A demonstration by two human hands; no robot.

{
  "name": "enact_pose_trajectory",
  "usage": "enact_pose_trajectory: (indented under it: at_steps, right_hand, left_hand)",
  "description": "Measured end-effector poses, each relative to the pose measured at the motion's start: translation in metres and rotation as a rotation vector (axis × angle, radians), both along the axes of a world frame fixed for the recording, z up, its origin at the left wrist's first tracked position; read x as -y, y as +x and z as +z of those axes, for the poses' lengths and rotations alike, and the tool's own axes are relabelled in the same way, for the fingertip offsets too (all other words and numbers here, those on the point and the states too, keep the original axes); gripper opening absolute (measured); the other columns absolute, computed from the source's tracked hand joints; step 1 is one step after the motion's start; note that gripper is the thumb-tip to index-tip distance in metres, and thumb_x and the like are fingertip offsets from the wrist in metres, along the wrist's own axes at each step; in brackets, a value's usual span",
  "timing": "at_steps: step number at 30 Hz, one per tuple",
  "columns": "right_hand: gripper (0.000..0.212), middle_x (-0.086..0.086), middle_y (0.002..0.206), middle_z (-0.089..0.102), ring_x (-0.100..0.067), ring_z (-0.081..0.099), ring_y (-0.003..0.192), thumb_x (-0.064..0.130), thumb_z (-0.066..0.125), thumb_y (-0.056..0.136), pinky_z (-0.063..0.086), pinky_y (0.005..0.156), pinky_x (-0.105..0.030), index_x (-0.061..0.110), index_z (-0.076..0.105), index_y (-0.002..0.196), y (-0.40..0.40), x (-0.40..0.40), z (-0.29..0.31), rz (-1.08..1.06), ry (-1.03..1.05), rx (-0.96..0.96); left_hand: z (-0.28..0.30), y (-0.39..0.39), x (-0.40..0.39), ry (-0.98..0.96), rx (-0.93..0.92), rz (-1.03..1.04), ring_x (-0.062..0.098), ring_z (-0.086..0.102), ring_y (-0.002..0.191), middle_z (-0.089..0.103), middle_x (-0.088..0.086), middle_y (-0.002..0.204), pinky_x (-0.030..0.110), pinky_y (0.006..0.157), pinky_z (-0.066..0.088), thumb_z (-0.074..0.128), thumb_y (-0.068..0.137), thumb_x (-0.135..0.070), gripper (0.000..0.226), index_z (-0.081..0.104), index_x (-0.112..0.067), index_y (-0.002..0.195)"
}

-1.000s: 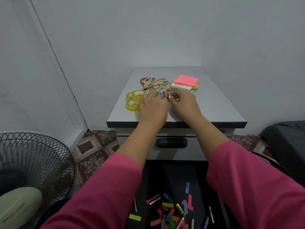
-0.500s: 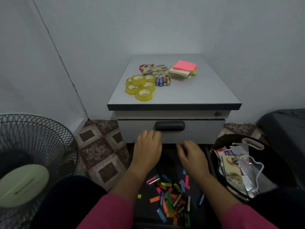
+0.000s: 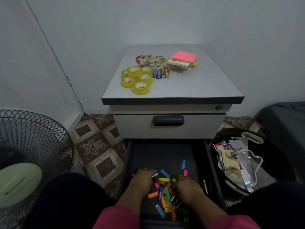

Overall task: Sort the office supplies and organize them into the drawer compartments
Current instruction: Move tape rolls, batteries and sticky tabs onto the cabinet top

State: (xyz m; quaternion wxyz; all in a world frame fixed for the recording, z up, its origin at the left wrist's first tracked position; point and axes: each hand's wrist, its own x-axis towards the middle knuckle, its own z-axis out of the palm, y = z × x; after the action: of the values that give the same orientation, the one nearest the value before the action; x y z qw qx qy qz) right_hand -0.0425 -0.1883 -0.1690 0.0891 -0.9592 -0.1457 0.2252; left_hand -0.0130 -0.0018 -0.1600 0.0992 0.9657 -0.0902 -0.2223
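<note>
The bottom drawer (image 3: 162, 153) of the grey cabinet (image 3: 203, 87) is pulled out. Its dark floor holds several coloured paper strips (image 3: 165, 194) mixed with small batteries (image 3: 160, 194). Both my hands are down in this pile. My left hand (image 3: 142, 180) has curled fingers that pinch a small gold-ended battery (image 3: 155, 175). My right hand (image 3: 187, 188) lies knuckles up over the strips, and its fingertips are hidden. On the cabinet top lie yellow tape rolls (image 3: 137, 78), a row of batteries (image 3: 160, 73), scissors (image 3: 152, 60) and sticky note pads (image 3: 183, 61).
The upper drawer (image 3: 132, 124), with its dark handle (image 3: 168, 120), is closed. A fan (image 3: 24, 162) stands on the floor at left. A black basket (image 3: 221, 134) of packaging sits right of the drawer, with a dark object (image 3: 283, 129) behind it.
My hands left the batteries on the cabinet top and dropped into the open bottom drawer. The camera has tilted down and pulled back.
</note>
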Motion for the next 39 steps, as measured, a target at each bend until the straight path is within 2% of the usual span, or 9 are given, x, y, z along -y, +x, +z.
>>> enact_pose_trajectory:
  at_steps: [5,10,15,19,23,26,30,35,39]
  right_hand:
    - [0.029,-0.001,0.123,0.052,-0.013,0.054,0.106,0.030,0.047,0.097,0.047,0.094,-0.028,0.021,0.055,0.124,0.004,0.000,-0.002,0.009,0.074,-0.015]
    - [0.024,-0.002,0.116,0.059,-0.014,0.058,0.104,0.024,0.048,0.097,0.047,0.092,-0.026,0.018,0.059,0.117,0.008,-0.001,-0.001,0.010,0.067,-0.066]
    - [0.021,-0.001,0.117,0.057,-0.012,0.058,0.101,0.024,0.049,0.097,0.047,0.089,-0.024,0.018,0.061,0.112,0.008,0.001,-0.001,-0.004,0.073,-0.087]
    - [0.021,-0.001,0.119,0.054,-0.012,0.055,0.105,0.025,0.050,0.097,0.045,0.092,-0.025,0.018,0.058,0.115,0.007,0.000,-0.002,0.022,0.080,-0.074]
    - [0.022,-0.001,0.120,0.054,-0.013,0.054,0.106,0.023,0.049,0.097,0.044,0.093,-0.025,0.017,0.058,0.116,0.007,0.001,-0.001,0.043,0.096,-0.045]
    - [0.023,-0.002,0.121,0.054,-0.014,0.055,0.107,0.022,0.050,0.097,0.045,0.094,-0.026,0.018,0.058,0.117,0.007,0.001,-0.001,0.026,0.088,-0.043]
    - [0.029,-0.003,0.123,0.052,-0.016,0.054,0.108,0.023,0.049,0.097,0.045,0.093,-0.027,0.018,0.053,0.125,0.004,0.001,-0.002,0.041,0.083,-0.034]
    - [0.035,-0.005,0.130,0.048,-0.019,0.050,0.115,0.026,0.050,0.097,0.042,0.098,-0.029,0.018,0.050,0.131,0.004,0.001,-0.004,0.078,0.063,0.011]
    - [0.039,-0.006,0.134,0.046,-0.021,0.047,0.120,0.031,0.050,0.097,0.041,0.101,-0.033,0.019,0.048,0.134,0.003,0.002,-0.003,0.128,0.011,0.027]
  left_hand:
    - [-0.008,-0.005,0.006,-0.011,0.034,0.098,0.025,0.044,0.123,0.048,0.010,0.133,0.034,0.102,0.040,0.047,0.095,-0.010,0.038,0.047,-0.014,0.132]
    - [-0.012,-0.007,0.009,-0.023,0.049,0.146,0.022,0.048,0.120,0.051,0.008,0.130,0.033,0.101,0.042,0.050,0.092,-0.008,0.037,0.048,-0.014,0.129]
    - [-0.016,-0.007,0.006,0.061,0.092,0.114,0.023,0.045,0.123,0.048,0.010,0.133,0.032,0.102,0.040,0.049,0.094,-0.008,0.036,0.050,-0.011,0.130]
    - [-0.014,-0.011,0.005,0.099,0.139,0.098,0.024,0.038,0.124,0.041,0.010,0.134,0.035,0.104,0.038,0.048,0.095,-0.012,0.032,0.054,-0.010,0.127]
    - [-0.011,-0.005,0.011,-0.049,0.236,0.097,0.018,0.044,0.114,0.051,0.005,0.123,0.028,0.096,0.040,0.048,0.095,-0.017,0.025,0.059,-0.014,0.117]
    - [-0.010,-0.005,0.019,-0.106,0.203,0.031,0.018,0.048,0.111,0.057,0.004,0.118,0.029,0.094,0.041,0.046,0.096,-0.016,0.022,0.058,-0.014,0.115]
    - [-0.014,-0.010,0.022,-0.074,0.155,0.006,0.021,0.053,0.104,0.060,0.007,0.112,0.033,0.085,0.044,0.047,0.094,-0.012,0.019,0.053,-0.014,0.112]
    - [-0.014,-0.010,0.021,-0.077,0.166,-0.013,0.023,0.054,0.106,0.059,0.007,0.115,0.034,0.087,0.044,0.050,0.090,-0.008,0.028,0.051,-0.013,0.118]
    - [-0.016,-0.011,0.021,-0.111,0.166,0.003,0.022,0.055,0.102,0.061,0.007,0.111,0.033,0.084,0.045,0.048,0.093,-0.011,0.020,0.054,-0.013,0.111]
